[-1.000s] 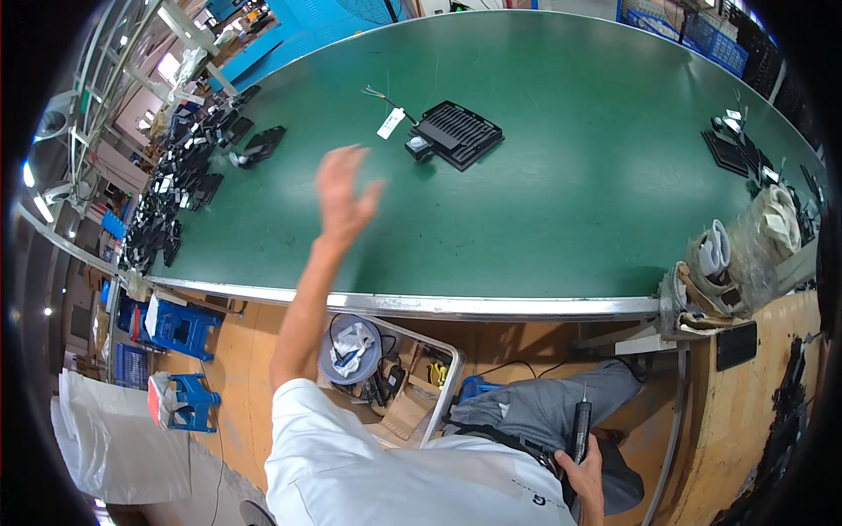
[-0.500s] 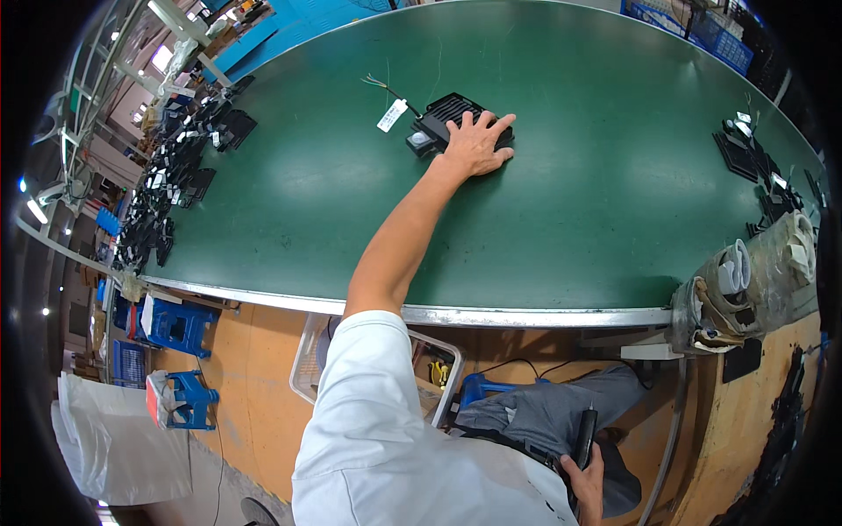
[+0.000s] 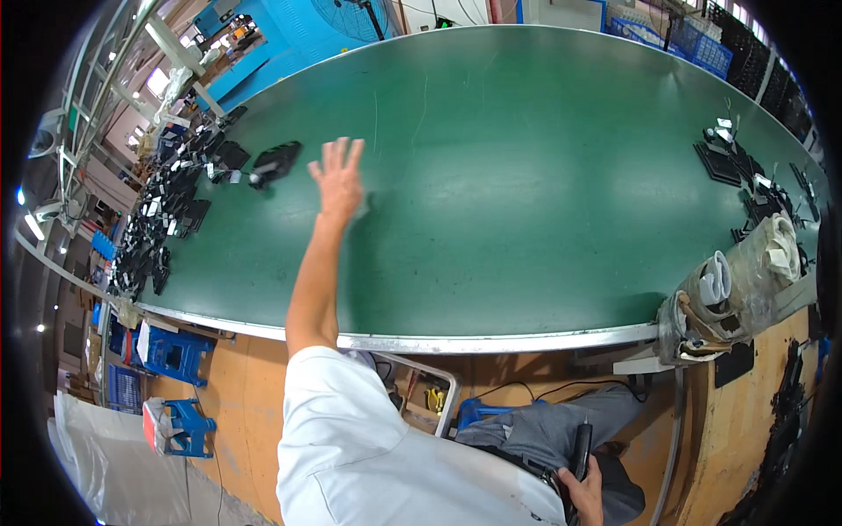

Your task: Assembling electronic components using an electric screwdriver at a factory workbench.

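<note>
My left hand (image 3: 339, 182) is stretched out over the green table (image 3: 491, 237), fingers spread and nothing in it. To its left, apart from the fingertips, a flat black finned device (image 3: 275, 163) with a cable and white tag is blurred by motion. It lies close to a long pile of similar black devices (image 3: 167, 188) along the table's left end. Down by my lap, my right hand (image 3: 586, 494) is wrapped round a black screwdriver (image 3: 582, 447) whose thin tip points up.
More black devices (image 3: 721, 163) lie at the table's right end, beside plastic-wrapped rolls (image 3: 732, 280). A metal edge (image 3: 500, 342) runs along the table's front. Under it stands a white basket (image 3: 452, 390) holding tools. Blue stools (image 3: 189, 430) stand on the floor at left.
The black device has slid left from the table's middle to near the left pile. My left hand has let go of it and moved left. My right hand still holds the screwdriver.
</note>
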Demonstrator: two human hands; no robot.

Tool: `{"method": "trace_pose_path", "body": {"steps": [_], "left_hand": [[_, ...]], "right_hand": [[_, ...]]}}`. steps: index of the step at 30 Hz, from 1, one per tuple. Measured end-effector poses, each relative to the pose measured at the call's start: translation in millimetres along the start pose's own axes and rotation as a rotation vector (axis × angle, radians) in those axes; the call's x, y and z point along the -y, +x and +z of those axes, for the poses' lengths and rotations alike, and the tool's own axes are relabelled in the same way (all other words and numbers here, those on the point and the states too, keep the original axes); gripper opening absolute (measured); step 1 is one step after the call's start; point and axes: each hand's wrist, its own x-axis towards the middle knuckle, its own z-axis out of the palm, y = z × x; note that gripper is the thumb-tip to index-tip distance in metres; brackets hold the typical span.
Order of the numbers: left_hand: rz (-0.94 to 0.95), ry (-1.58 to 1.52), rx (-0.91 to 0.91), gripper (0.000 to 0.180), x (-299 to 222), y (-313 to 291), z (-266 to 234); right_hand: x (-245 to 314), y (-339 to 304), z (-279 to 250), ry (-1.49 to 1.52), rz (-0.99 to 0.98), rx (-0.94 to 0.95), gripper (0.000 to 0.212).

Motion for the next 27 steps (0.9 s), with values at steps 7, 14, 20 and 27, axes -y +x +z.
{"method": "trace_pose_path", "body": {"steps": [7,14,20,27], "left_hand": [[0.297,-0.725,-0.067,0.053,-158,-6,-68],[0.482,-1.232,-0.123,0.017,-228,-16,-175],[1.044,-1.499,-0.072,0.015,-348,-41,-307],[1.402,-1.701,0.082,0.018,-520,-83,-411]], "right_hand": [[-21,11,-16,-0.31,-0.093,-0.005,0.057],[9,-11,-27,-0.01,-0.048,0.057,0.065],[8,-57,-57,0.272,0.012,0.129,0.066],[-47,-95,-68,0.272,-0.02,-0.025,0.082]]}}
